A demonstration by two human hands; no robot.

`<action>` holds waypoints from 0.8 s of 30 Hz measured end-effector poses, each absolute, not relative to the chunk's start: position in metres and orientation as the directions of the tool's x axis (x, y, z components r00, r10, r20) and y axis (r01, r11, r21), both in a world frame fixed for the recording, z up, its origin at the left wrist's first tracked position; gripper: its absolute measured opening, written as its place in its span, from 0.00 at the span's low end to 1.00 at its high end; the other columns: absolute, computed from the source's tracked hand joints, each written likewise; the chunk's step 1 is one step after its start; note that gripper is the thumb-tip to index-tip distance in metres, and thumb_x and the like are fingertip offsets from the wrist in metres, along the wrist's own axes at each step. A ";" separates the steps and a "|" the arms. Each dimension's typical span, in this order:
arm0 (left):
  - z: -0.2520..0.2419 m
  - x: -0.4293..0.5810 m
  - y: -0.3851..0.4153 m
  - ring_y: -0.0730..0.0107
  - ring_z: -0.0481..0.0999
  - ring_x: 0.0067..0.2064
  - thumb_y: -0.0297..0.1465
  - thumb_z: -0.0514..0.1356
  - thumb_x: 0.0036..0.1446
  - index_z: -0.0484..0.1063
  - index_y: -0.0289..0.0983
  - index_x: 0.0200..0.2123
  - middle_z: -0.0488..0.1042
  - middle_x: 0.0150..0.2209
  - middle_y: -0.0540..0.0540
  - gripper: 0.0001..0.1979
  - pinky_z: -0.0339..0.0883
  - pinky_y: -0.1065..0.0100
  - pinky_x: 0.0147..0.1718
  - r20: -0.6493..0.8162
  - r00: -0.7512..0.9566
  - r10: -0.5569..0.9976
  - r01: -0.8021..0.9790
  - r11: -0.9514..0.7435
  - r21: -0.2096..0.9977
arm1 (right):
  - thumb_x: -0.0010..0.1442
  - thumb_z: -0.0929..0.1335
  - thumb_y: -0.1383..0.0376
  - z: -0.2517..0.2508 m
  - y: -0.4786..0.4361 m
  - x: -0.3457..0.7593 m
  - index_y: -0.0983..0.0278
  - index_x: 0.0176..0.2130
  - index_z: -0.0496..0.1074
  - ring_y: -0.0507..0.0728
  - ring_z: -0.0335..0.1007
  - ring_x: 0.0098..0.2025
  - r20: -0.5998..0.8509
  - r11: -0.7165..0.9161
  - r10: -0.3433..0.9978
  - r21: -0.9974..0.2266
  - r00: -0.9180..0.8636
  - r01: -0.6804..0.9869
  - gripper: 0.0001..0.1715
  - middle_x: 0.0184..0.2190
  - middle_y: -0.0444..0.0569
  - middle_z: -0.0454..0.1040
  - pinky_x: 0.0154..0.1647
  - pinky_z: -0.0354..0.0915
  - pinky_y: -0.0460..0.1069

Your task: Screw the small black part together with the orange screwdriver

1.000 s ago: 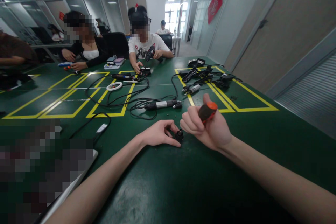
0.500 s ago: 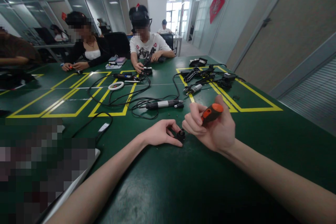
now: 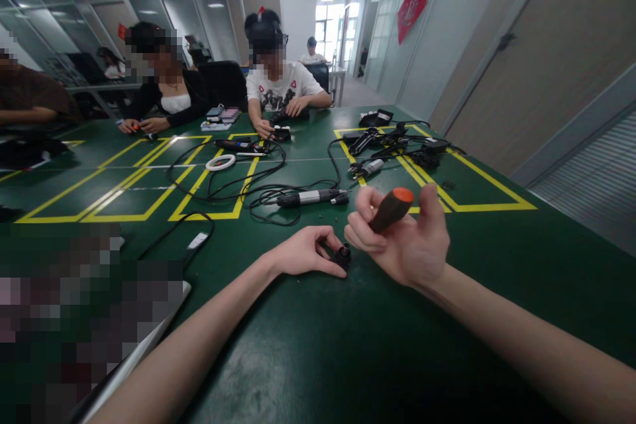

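My left hand (image 3: 311, 252) rests on the green table with thumb and fingers closed around a small black part (image 3: 342, 256), which has a round metal-looking piece on top. Beside it, my right hand (image 3: 397, 238) is raised above the table. Its fingers curl round the dark handle of a screwdriver (image 3: 392, 210) with an orange end, while the thumb stands away from the handle. The screwdriver's shaft and tip are hidden behind the fingers. A few tiny dark pieces, perhaps screws, lie just beyond my hands.
An electric screwdriver-like tool with a silver middle (image 3: 312, 197) and looped cable lies ahead. Black cables and parts (image 3: 392, 142) are heaped at the far right. A white tape ring (image 3: 220, 163) is further left. Co-workers (image 3: 283, 86) sit across the green table (image 3: 278, 358).
The screwdriver handle has tilted more upright and shifted slightly left in my right hand, with the thumb moving away from it. My left hand and the black part stay in place.
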State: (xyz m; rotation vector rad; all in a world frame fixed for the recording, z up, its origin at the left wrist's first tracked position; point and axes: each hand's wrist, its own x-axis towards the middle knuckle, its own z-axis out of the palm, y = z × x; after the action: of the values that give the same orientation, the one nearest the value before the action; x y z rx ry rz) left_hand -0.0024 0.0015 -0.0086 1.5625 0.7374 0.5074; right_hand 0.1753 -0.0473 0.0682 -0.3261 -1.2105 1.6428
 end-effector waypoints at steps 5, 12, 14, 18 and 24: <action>-0.010 -0.003 0.001 0.72 0.78 0.36 0.34 0.80 0.38 0.73 0.34 0.36 0.79 0.38 0.47 0.25 0.73 0.67 0.38 -0.096 0.694 0.713 0.162 -0.024 0.987 | 0.64 0.68 0.38 0.069 -0.047 0.175 0.61 0.27 0.66 0.48 0.41 0.17 0.306 0.017 0.842 -0.839 -0.445 -0.544 0.32 0.15 0.36 0.53 0.20 0.45 0.46; -0.010 -0.002 0.002 0.75 0.76 0.34 0.35 0.80 0.36 0.72 0.34 0.33 0.78 0.39 0.48 0.25 0.72 0.69 0.37 -0.097 0.691 0.716 0.159 -0.019 0.987 | 0.61 0.68 0.35 0.069 -0.045 0.178 0.61 0.26 0.66 0.48 0.39 0.18 0.305 -0.023 0.837 -0.810 -0.455 -0.585 0.34 0.15 0.35 0.50 0.22 0.46 0.46; -0.010 -0.002 0.002 0.75 0.76 0.34 0.35 0.80 0.36 0.71 0.34 0.33 0.78 0.39 0.48 0.25 0.73 0.69 0.36 -0.095 0.692 0.716 0.156 -0.020 0.988 | 0.59 0.71 0.38 0.069 -0.045 0.177 0.60 0.29 0.68 0.48 0.39 0.18 0.311 -0.010 0.843 -0.806 -0.439 -0.592 0.30 0.16 0.34 0.52 0.22 0.46 0.46; -0.010 -0.002 0.001 0.73 0.77 0.35 0.35 0.80 0.37 0.72 0.34 0.34 0.78 0.38 0.48 0.25 0.73 0.68 0.36 -0.098 0.690 0.717 0.166 -0.025 0.986 | 0.64 0.67 0.37 0.068 -0.044 0.177 0.61 0.25 0.67 0.49 0.41 0.17 0.296 0.003 0.845 -0.835 -0.446 -0.550 0.33 0.15 0.37 0.53 0.21 0.46 0.47; -0.009 -0.002 0.002 0.74 0.77 0.34 0.36 0.80 0.35 0.71 0.34 0.32 0.78 0.38 0.48 0.26 0.73 0.68 0.36 -0.103 0.689 0.718 0.162 -0.014 0.987 | 0.62 0.63 0.32 0.067 -0.045 0.178 0.61 0.24 0.67 0.49 0.39 0.17 0.287 0.005 0.851 -0.842 -0.440 -0.540 0.38 0.14 0.36 0.51 0.22 0.48 0.48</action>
State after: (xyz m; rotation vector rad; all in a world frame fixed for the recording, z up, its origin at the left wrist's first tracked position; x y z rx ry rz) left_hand -0.0016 0.0015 -0.0091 1.5527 0.7468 0.5129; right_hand 0.1777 -0.0445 0.0672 -0.3777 -1.1984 1.6591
